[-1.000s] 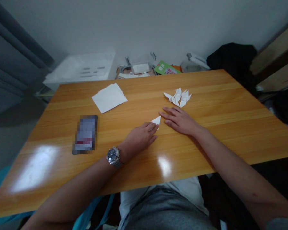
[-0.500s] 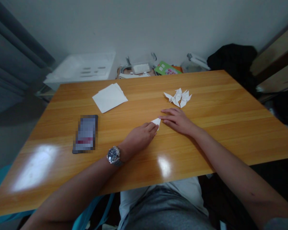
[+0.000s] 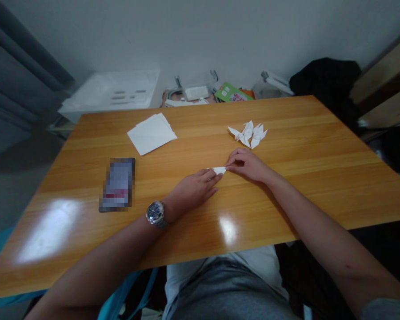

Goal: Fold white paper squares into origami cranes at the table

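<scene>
A small folded piece of white paper (image 3: 218, 170) lies on the wooden table (image 3: 303, 146) between my hands. My left hand (image 3: 195, 189), with a wristwatch (image 3: 155, 214) on its wrist, rests on the table with curled fingers pressing the paper's left end. My right hand (image 3: 246, 163) pinches the paper's right end with its fingertips. Just beyond my right hand sit several finished white folded paper figures (image 3: 249, 134) in a small cluster.
A stack of white paper squares (image 3: 151, 133) lies at the far left of the table. A dark phone (image 3: 118, 184) lies near my left forearm. Behind the table are a white box (image 3: 111, 93), cables, a green packet (image 3: 231, 92) and a dark bag (image 3: 323, 78).
My right hand has gone from lying flat beside the paper to pinching its right end. The paper's raised flap has been folded down into a flatter, narrower shape.
</scene>
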`<state>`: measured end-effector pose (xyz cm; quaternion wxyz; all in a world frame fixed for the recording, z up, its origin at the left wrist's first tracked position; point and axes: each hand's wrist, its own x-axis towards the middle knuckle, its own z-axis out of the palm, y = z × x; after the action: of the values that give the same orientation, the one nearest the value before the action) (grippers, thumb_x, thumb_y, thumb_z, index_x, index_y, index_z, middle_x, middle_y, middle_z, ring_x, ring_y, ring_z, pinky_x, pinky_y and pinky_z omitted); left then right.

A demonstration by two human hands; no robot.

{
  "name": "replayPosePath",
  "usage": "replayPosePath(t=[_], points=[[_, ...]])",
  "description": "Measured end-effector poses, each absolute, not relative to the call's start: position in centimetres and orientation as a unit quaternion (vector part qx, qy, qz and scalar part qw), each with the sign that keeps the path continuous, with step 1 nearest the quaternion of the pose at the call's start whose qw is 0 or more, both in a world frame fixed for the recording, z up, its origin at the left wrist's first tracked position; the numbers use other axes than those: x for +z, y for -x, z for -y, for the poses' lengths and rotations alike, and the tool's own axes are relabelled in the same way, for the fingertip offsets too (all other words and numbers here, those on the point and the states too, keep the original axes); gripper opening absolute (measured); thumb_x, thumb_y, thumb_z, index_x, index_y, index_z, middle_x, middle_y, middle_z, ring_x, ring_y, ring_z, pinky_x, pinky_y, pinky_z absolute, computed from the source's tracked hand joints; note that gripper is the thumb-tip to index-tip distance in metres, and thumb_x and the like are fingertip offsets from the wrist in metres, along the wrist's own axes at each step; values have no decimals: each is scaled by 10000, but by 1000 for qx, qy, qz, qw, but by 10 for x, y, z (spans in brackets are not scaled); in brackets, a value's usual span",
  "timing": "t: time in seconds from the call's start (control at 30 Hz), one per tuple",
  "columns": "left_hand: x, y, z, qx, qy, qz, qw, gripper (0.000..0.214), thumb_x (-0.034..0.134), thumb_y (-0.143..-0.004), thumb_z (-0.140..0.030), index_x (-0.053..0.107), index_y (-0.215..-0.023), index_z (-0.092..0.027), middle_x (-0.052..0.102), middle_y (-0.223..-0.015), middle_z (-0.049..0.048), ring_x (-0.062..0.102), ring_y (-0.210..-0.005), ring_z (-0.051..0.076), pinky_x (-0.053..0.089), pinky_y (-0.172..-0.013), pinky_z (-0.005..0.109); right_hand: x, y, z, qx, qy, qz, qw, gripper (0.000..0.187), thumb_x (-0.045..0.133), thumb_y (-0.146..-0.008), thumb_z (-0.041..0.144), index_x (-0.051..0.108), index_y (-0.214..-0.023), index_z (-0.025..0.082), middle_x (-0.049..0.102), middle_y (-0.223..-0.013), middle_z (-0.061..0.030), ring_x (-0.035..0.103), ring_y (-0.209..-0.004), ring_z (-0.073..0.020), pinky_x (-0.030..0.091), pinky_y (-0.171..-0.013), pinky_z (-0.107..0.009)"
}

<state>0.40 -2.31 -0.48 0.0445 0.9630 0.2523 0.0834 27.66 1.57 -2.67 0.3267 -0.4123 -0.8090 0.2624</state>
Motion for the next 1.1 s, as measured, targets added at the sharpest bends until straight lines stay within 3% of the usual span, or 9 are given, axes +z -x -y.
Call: replayPosePath(t=[0.27, 0.5, 0.83, 1.1], points=[[-1, -8, 27, 74, -962, -260, 42, 445, 382, -1084, -300, 495, -1456, -83, 597, -1347, 149, 538, -1312, 269, 492, -1128, 403, -22, -276, -17, 270, 425, 809, 304, 136, 716, -911, 348, 755, -850, 233, 681, -905, -59, 629, -901, -237, 482, -855, -417], [-3, -9, 27, 81, -965, -248, 21, 440, 369, -1085, -286, 495, -1451, -77, 602, -1327, 162, 536, -1320, 265, 485, -1131, 397, -25, -270, -13, 189, 453, 824, 283, 180, 736, -900, 401, 714, -875, 224, 671, -909, -58, 598, -898, -239, 435, -854, -402], [-8, -8, 25, 83, -964, -250, 25, 438, 390, -1080, -285, 501, -1444, -67, 592, -1357, 165, 523, -1337, 280, 494, -1129, 412, -25, -270, -12, 173, 456, 830, 272, 189, 647, -963, 383, 684, -862, 227, 653, -881, -51, 587, -886, -236, 419, -849, -385], [-7, -5, 26, 86, -961, -261, 43, 478, 394, -1084, -328, 446, -1502, -101, 567, -1406, 149, 502, -1370, 269, 479, -1151, 407, -27, -261, -8, 136, 515, 815, 228, 241, 744, -875, 462, 662, -928, 241, 634, -1001, -70, 563, -975, -277, 417, -887, -415]])
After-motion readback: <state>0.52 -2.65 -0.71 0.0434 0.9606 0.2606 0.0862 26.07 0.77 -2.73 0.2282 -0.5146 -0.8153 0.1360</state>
